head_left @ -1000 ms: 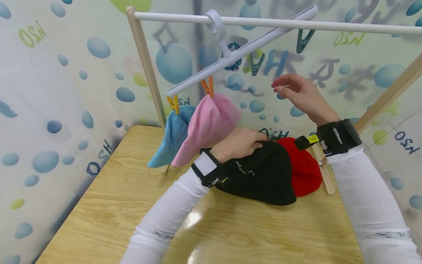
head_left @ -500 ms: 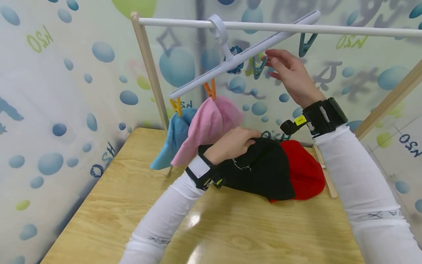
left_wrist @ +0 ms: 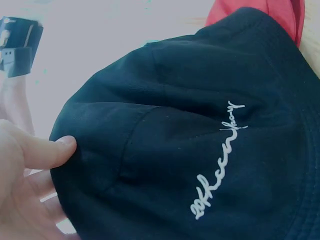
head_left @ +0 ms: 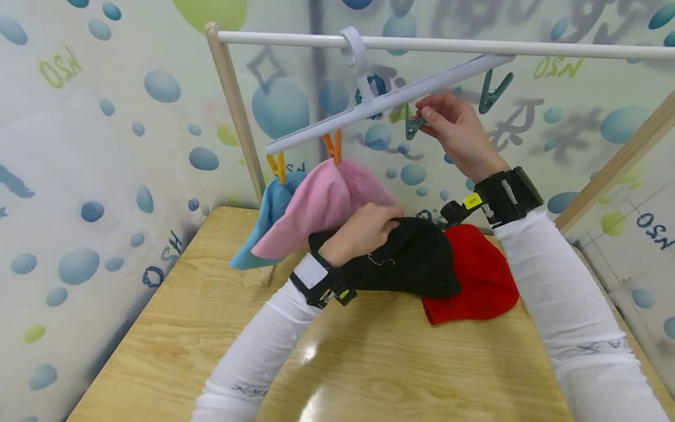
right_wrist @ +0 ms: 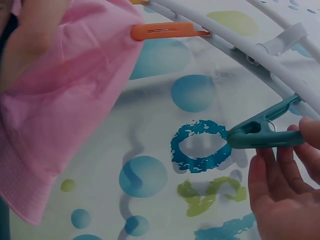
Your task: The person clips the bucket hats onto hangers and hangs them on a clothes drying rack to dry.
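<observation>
My left hand point(head_left: 361, 233) pinches the crown of a black bucket hat point(left_wrist: 165, 145) with white script on it, thumb on the near side. Partly behind that hat, a red hat point(head_left: 485, 281) lies on the table. My right hand point(head_left: 457, 138) holds one handle of a green clothespin point(right_wrist: 250, 136) between thumb and fingers; this clothespin hangs from a tilted white hanger point(head_left: 390, 101) with its jaws closed and nothing in them. Further right on the hanger is another green clothespin point(head_left: 493, 94). A pink bucket hat point(head_left: 319, 205) hangs from an orange clothespin point(right_wrist: 165, 31).
A light blue hat point(head_left: 271, 205) hangs from a yellow clothespin point(head_left: 277, 169) at the hanger's left end. The hanger hooks over a white rail point(head_left: 285, 38) between wooden posts point(head_left: 234, 111). Below is a wood-grain table point(head_left: 411, 369), with a patterned wall behind.
My right hand has moved left onto the green clothespin and gripped it. The hanger's right end has dropped. The black hat has risen and shifted left, uncovering more of the red hat.
</observation>
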`<state>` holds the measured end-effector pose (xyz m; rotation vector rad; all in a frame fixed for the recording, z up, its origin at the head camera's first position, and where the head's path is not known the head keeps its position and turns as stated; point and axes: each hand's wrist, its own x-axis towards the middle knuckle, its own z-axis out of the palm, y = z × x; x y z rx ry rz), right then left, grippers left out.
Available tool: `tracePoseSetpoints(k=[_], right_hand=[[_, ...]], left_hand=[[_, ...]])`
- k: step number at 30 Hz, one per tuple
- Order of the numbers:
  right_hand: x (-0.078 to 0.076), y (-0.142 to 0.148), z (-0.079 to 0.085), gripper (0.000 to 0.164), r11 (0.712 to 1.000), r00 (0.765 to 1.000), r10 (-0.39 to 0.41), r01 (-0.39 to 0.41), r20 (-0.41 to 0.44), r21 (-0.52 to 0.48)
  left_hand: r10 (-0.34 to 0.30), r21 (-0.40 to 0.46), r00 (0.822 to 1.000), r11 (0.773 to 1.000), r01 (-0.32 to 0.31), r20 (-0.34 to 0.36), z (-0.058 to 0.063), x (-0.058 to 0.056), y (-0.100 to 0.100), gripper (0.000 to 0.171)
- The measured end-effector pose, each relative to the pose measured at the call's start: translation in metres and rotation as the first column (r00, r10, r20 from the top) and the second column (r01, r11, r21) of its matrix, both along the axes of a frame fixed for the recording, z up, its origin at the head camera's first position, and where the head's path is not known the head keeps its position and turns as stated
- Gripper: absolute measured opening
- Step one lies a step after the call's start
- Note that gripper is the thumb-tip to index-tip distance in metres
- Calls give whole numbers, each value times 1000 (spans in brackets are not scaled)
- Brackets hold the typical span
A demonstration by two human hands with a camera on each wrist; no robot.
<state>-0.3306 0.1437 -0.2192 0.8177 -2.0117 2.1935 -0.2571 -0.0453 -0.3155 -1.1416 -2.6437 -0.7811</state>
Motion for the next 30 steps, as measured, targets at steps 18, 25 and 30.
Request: tracePoseSetpoints(k=[18,25,30], right_hand=[[10,5,-17,12,962,965,246,-255,-90,-95],[13,3,-14,13,948,949,306,-311,-76,-66],[12,8,-10,35,947,945,320,-319,-62,26]], left_hand=[[240,237,964,949,-209,-113,17,-7,-14,19],[279,331,956,914,-234,-94,28,-11,-18,21],[279,366,954,904,-224,-106,33,-12,-17,24]])
